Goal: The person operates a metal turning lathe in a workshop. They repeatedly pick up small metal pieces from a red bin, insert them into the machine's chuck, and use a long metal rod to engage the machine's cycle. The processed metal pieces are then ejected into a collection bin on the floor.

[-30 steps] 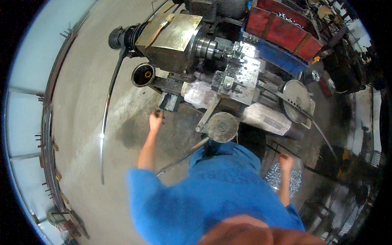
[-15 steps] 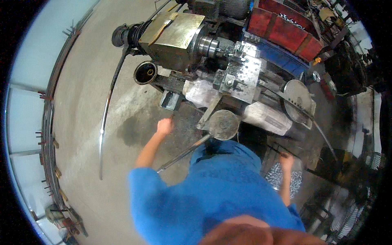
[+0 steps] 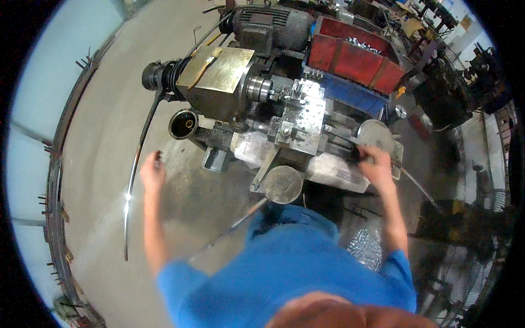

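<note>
At three o'clock, the right hand (image 3: 377, 165) bends its fingers by the metal bar (image 3: 420, 187) — grip unclear; it looks stiff, perhaps greasy, best held near its outer end. The left hand (image 3: 152, 173), nine o'clock, is curled — contents unclear.

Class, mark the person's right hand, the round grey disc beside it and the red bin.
Right hand (image 3: 377, 166): head view, back of hand.
Round grey disc (image 3: 375, 132): head view, its flat face.
Red bin (image 3: 354, 64): head view, its near wall.
</note>
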The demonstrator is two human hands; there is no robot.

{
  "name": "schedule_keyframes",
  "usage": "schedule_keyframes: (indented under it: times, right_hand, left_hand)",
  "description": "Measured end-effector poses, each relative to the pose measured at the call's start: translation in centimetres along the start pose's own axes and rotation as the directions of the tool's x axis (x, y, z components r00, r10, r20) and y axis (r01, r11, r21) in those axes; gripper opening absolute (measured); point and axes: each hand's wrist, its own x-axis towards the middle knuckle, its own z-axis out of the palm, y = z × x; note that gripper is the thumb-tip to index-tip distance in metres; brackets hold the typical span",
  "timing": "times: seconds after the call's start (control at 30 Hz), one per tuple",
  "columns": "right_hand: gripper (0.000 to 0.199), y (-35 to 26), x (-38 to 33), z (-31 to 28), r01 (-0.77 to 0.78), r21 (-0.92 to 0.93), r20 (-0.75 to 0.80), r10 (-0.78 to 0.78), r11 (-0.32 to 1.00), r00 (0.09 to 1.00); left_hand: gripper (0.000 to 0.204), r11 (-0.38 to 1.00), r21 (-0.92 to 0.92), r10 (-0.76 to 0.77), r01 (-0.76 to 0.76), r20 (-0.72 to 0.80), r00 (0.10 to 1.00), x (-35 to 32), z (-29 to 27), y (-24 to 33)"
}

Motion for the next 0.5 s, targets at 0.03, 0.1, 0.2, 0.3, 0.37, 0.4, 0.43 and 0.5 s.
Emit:
schedule_keyframes:
  times: [0.03,0.1,0.2,0.3,0.37,0.4,0.43,0.5]
  right_hand:
    - [0.040,-3.1,2.7,-0.2,-0.044,0.035,0.037,0.043,0.998,0.998]
    - [0.037,-5.7,7.3,0.2,0.179,0.060,0.051,-0.182,0.982,0.982]
    - [0.034,-7.6,12.2,1.5,0.443,0.016,-0.068,-0.441,0.896,0.895]
    - [0.034,-8.2,14.6,2.1,0.549,-0.041,-0.043,-0.550,0.835,0.834]
    - [0.033,-7.8,14.8,1.9,0.556,-0.097,-0.022,-0.560,0.825,0.828]
    - [0.033,-7.5,14.8,1.9,0.558,-0.124,-0.011,-0.563,0.821,0.826]
    - [0.035,-6.9,14.7,1.8,0.530,-0.123,-0.009,-0.534,0.839,0.845]
    - [0.038,-5.5,14.4,1.4,0.471,-0.117,-0.006,-0.475,0.874,0.880]
  left_hand:
    - [0.027,0.996,0.034,0.081,-0.077,-0.115,0.990,1.0,-1.3,-1.3]
    - [0.028,0.980,0.199,0.057,-0.030,-0.133,0.990,2.0,-3.8,-2.7]
    - [0.035,0.932,0.362,-0.007,0.021,-0.041,0.999,1.2,-6.0,-5.1]
    - [0.038,0.865,0.430,-0.350,0.258,0.151,0.924,-2.3,-5.5,-9.7]
    - [0.037,0.820,0.422,-0.512,0.386,0.240,0.825,-2.8,-4.9,-11.5]
    - [0.037,0.789,0.425,-0.582,0.444,0.286,0.761,-2.8,-4.7,-12.3]
    - [0.036,0.804,0.408,-0.558,0.433,0.267,0.785,-2.9,-4.5,-13.5]
    - [0.033,0.831,0.377,-0.510,0.409,0.225,0.830,-2.8,-4.2,-15.0]
